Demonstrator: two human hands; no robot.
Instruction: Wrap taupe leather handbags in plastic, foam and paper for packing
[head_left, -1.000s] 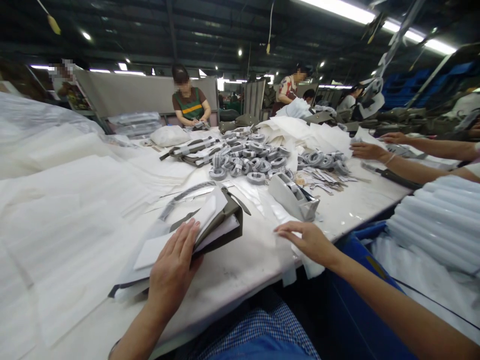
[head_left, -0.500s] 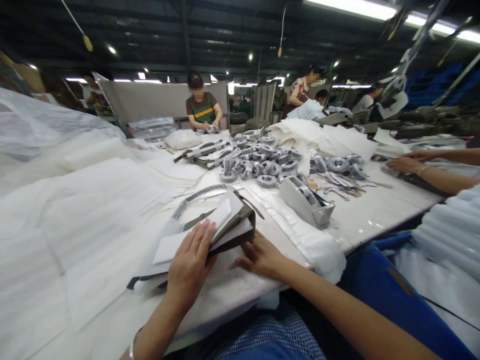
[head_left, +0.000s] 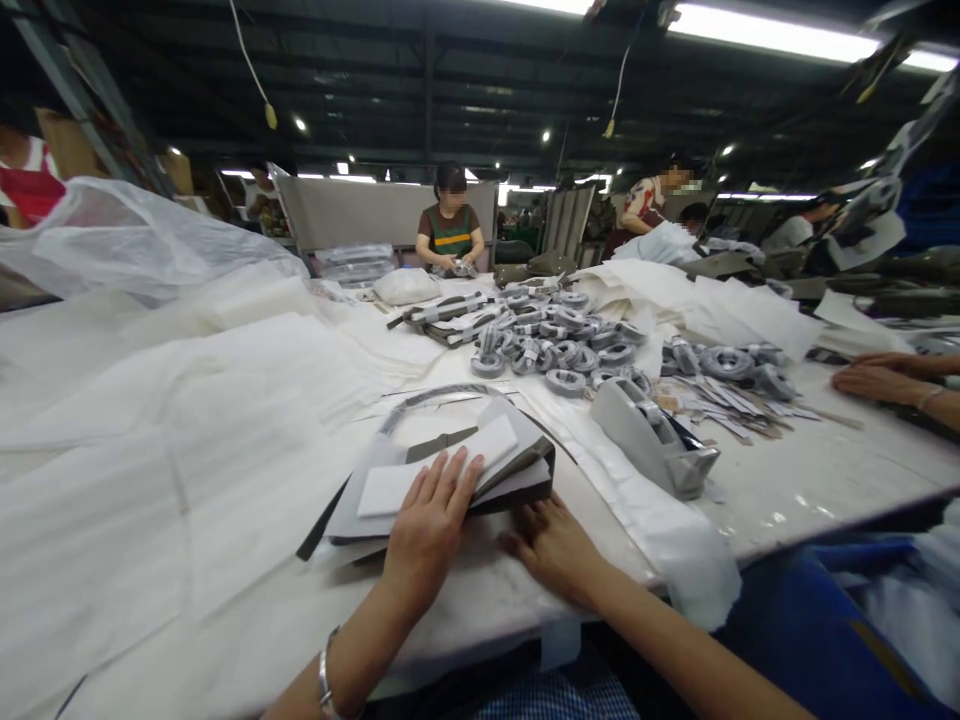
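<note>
Head view: left hand [head_left: 427, 525] flat on folded grey piece [head_left: 480, 470]; right hand [head_left: 551, 545] apparently grips its near edge, by table edge [head_left: 480, 640].

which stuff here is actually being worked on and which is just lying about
In hand:
- left hand flat on the white foam pad
- right hand at the grey folded piece

Lying about:
- tape dispenser
- grey strap rolls
- white foam sheets
- clear plastic bag

Ceiling tube lights [head_left: 772, 35] glare; dim rafters, bright table [head_left: 825, 470], edges warped, perhaps slightly blurred.
</note>
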